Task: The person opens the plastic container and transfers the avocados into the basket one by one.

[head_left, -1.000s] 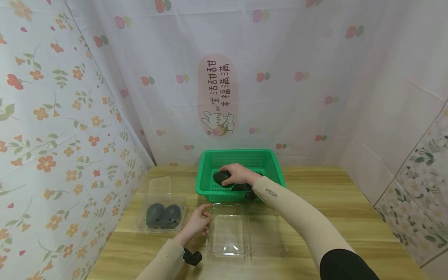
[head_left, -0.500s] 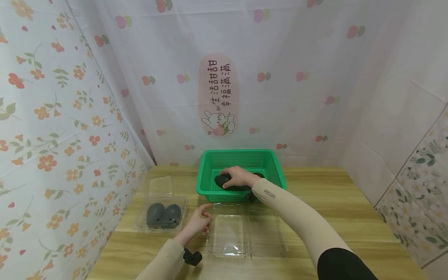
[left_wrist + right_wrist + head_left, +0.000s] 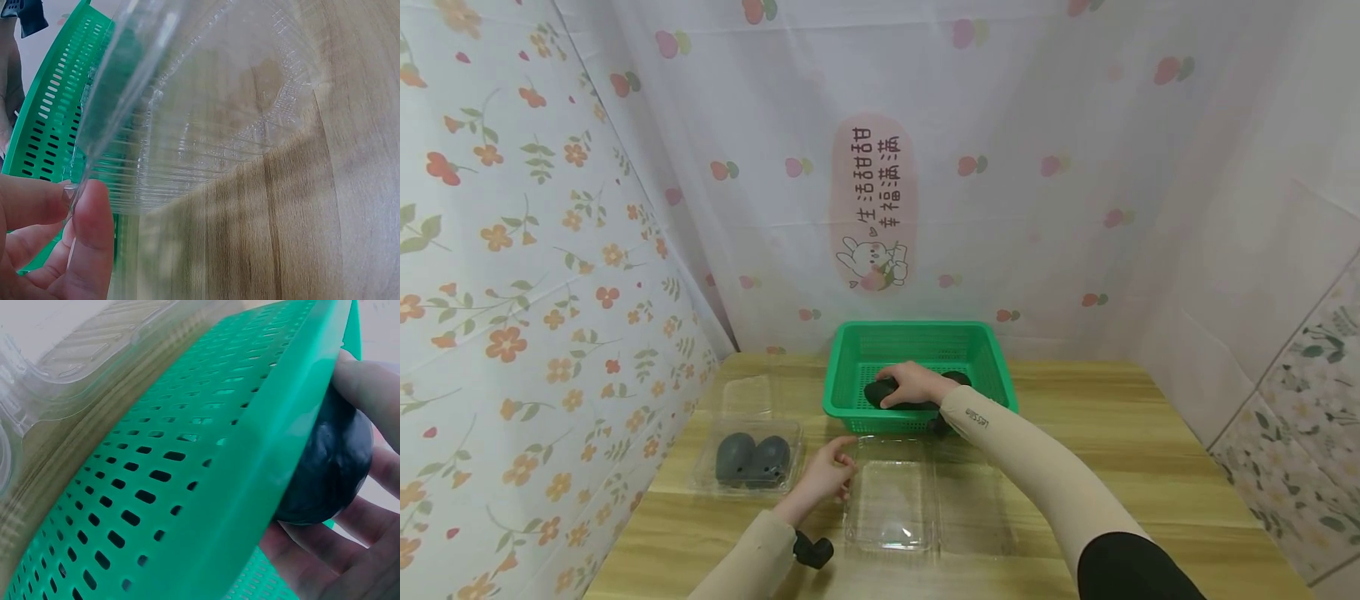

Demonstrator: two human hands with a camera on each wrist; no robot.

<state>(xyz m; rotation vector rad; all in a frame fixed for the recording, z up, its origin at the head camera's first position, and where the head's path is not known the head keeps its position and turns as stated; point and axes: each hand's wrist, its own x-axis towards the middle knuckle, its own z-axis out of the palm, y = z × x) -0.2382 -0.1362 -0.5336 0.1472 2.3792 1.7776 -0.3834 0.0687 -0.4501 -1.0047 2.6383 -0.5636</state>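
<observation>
In the head view, my right hand (image 3: 917,385) reaches into the green plastic basket (image 3: 878,423) and holds a dark, egg-shaped fruit-like object (image 3: 876,390). The right wrist view shows its dark, glossy surface (image 3: 337,456) between thumb and fingers, partly hidden by the basket's rim (image 3: 269,450). Another dark object (image 3: 957,377) lies behind that wrist. My left hand (image 3: 826,477) is at the left edge of an open, clear plastic clamshell box (image 3: 891,500). In the left wrist view, thumb and finger pinch the box's thin rim (image 3: 87,159).
Left of my left hand stands a second clear clamshell box (image 3: 703,479) with two dark grey rounded objects (image 3: 752,458) inside. Its lid (image 3: 747,396) lies folded back. Patterned curtains (image 3: 775,192) enclose the wooden table (image 3: 1090,433) at the back and sides.
My right hand has sunk lower into the basket with the dark object. The left hand stays at the clamshell box's edge. The head view has shifted slightly.
</observation>
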